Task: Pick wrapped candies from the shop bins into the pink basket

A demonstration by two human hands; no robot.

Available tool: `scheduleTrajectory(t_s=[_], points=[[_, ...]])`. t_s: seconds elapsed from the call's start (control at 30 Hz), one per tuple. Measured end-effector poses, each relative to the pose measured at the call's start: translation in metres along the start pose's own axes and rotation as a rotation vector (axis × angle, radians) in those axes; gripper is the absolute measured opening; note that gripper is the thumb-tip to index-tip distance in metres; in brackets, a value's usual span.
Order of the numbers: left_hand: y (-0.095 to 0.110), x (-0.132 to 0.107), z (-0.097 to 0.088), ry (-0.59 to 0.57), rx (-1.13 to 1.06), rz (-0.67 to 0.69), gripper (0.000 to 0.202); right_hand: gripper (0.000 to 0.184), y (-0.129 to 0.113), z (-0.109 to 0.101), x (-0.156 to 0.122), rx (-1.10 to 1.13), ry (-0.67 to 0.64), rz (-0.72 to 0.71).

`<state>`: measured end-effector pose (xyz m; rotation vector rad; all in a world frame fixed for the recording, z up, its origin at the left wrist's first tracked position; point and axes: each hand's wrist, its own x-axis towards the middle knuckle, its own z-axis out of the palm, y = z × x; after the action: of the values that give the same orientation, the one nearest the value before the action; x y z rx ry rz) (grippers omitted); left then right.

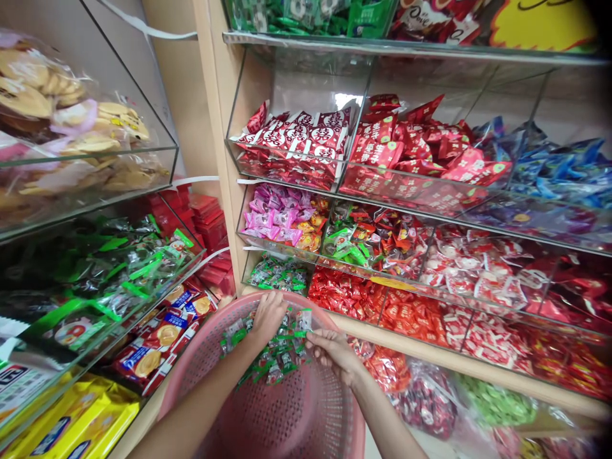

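1. While pinching a small clear plastic packet with green ends [303, 320] in the right hand [336, 354], with thumb and fingertip drawn together at its near end, grip lightly, by the wrapper's edge rather than by the contents.
2. Note the left hand [268, 315], bent over a loose heap of similar green-ended packets [282, 360]; cannot tell whether gripping anything, with fingertips lost among the wrappers. Best to spread gently rather than press, so as to part the wrappers without crushing.
3. Work low inside the round pink plastic basket with pierced walls [203, 370], over the heap, to catch any slip; take one packet at a time.
4. Mind the knuckles near the far rim; just beyond, find a clear-fronted bin of small green packets [277, 273], beside shiny red wrapped sweets [344, 292].
5. Hard to make out: part of the heap, covered by the left hand and forearm; near side of the basket, cut off below; print on the small packets, too small to read.
6. Farther out: blurred blue packets [559, 166] at right; bulging clear plastic bags of wrapped sweets [425, 395], partly behind the right forearm; glossy yellow packages [81, 421], cut off at lower left.
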<state>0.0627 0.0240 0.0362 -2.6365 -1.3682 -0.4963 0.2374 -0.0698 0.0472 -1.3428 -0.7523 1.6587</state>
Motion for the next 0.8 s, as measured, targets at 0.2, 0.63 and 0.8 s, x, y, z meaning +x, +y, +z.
scheduleTrajectory(t_s=[0.2, 0.63, 0.8], points=[[-0.018, -0.027, -0.023, 0.177, -0.107, -0.164, 0.025, 0.035, 0.010, -0.005, 0.009, -0.017, 0.011, 0.049], [-0.048, -0.122, -0.030, 0.361, -0.280, -0.418, 0.025, 0.021, 0.028, 0.001, 0.017, -0.174, 0.093, 0.112], [-0.040, -0.117, -0.026, 0.356, -0.317, -0.406, 0.025, 0.016, 0.030, 0.004, 0.021, -0.200, 0.117, 0.217]])
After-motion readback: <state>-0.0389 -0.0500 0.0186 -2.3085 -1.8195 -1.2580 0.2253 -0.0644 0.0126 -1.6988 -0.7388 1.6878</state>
